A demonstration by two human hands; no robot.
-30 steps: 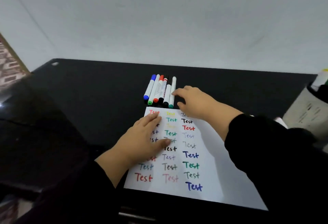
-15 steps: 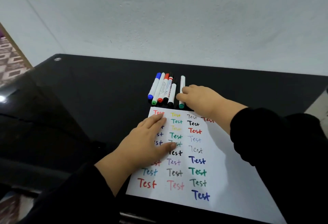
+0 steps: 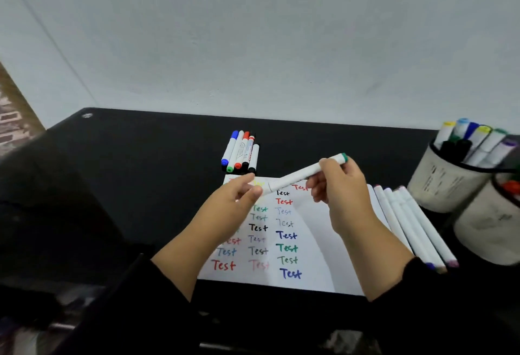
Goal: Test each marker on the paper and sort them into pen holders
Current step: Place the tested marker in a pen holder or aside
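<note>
Both of your hands are on one marker (image 3: 302, 175) — a white-barrelled one with a green end cap — held in the air above the far edge of the paper (image 3: 309, 242). Your right hand (image 3: 342, 186) grips the barrel near the green end, fingers curled round it; your left hand (image 3: 239, 200) pinches the opposite end, where the cap appears to be, though the blur there keeps me from telling whether the cap is seated or already loosened.

The relation that matters is the marker's long axis: it runs from lower left up to upper right, spanning the gap between your hands, with the left end lower and nearer the sheet. By my reading the next move is to uncap, so pull straight along that axis — left hand drawing away down and left, right hand holding steady.

Once bare, the tip will face left, toward the columns of "Test" words; the unwritten space lies on the sheet's right side, under your right forearm.

Five markers (image 3: 240, 150) lie side by side on the table (image 3: 140, 172) just beyond the paper, untested by the look of it. Two pen holders (image 3: 450, 183) stand well to the right, nearer your right hand, with a row of white markers (image 3: 408, 222) between them and the sheet.
</note>
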